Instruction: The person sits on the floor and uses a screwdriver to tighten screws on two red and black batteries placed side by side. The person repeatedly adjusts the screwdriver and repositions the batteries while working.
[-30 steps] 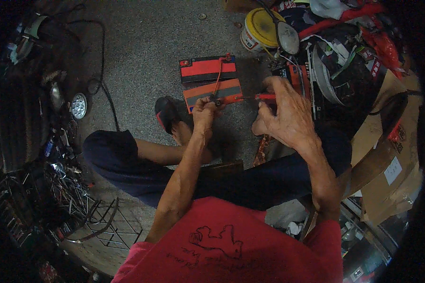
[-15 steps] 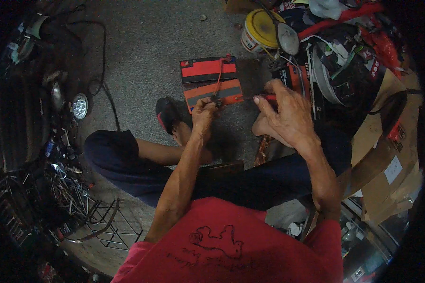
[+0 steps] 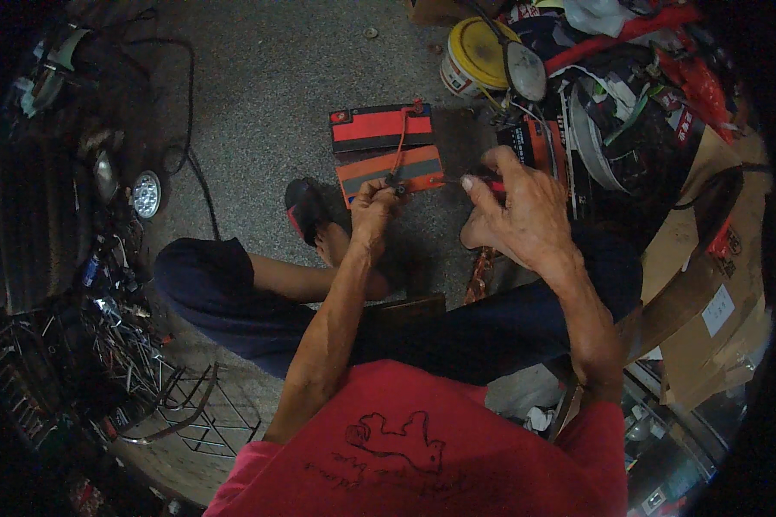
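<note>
Red and black, a box-shaped block with terminals at its far corners lies on the speckled grey floor ahead of you. Just on your side of it lies an orange block with a wide grey stripe, set at a slight angle to it. A thin red cable runs from the first block's right terminal, across the orange block, to a small dark fitting at your left hand. Your left fingers are pinched closed on that fitting, over the orange block's near edge. Your right hand grips a slim tool with a red handle, its thin shaft pointing left toward the orange block's right end; you cannot tell here whether the tip touches. Beyond your right hand stands a white bucket with a yellow lid, and a rounded mirror sits beside it.
</note>
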Demonstrator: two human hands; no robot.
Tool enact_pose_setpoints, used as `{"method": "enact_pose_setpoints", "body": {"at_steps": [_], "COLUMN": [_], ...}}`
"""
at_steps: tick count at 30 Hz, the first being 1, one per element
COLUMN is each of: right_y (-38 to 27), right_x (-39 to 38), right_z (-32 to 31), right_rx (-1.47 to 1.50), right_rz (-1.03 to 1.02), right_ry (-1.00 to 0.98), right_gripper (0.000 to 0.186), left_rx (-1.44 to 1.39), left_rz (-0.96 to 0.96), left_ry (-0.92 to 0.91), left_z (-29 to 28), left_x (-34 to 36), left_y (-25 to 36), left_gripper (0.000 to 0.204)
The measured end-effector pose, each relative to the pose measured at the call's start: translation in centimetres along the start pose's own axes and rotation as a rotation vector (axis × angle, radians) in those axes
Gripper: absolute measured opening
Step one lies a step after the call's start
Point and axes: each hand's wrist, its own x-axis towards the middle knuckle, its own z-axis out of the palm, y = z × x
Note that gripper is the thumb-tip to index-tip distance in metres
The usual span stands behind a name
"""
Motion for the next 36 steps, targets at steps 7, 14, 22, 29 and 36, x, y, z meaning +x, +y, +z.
{"method": "enact_pose_setpoints", "body": {"at_steps": [7, 14, 22, 29, 36], "right_y": [1.4, 0.1, 1.2, 1.3, 0.4], "right_x": [0.2, 0.2, 0.0, 0.1, 0.3], "right_z": [0.7, -0.1, 0.6, 0.8, 0.4], "right_rx": [-0.003, 0.019, 0.008, -0.042, -0.102], "right_rz": [-0.154, 0.026, -0.163, -0.181, -0.031], "right_ry": [0.12, -0.006, 0.141, 0.183, 0.03], "right_gripper": [0.031, 0.032, 0.029, 0.022, 0.029], "left_rx": [-0.058, -0.019, -0.043, -0.049, -0.058], "left_rz": [0.022, 0.023, -0.004, 0.031, 0.024], "left_ry": [0.001, -0.009, 0.009, -0.025, -0.029], "left_z": [0.1, -0.3, 0.0, 0.0, -0.1], "left_x": [0.2, 0.3, 0.2, 0.1, 0.3], "left_y": [-0.4, -0.4, -0.2, -0.4, -0.6], "left_gripper": [0.015, 0.017, 0.018, 0.016, 0.015]}}
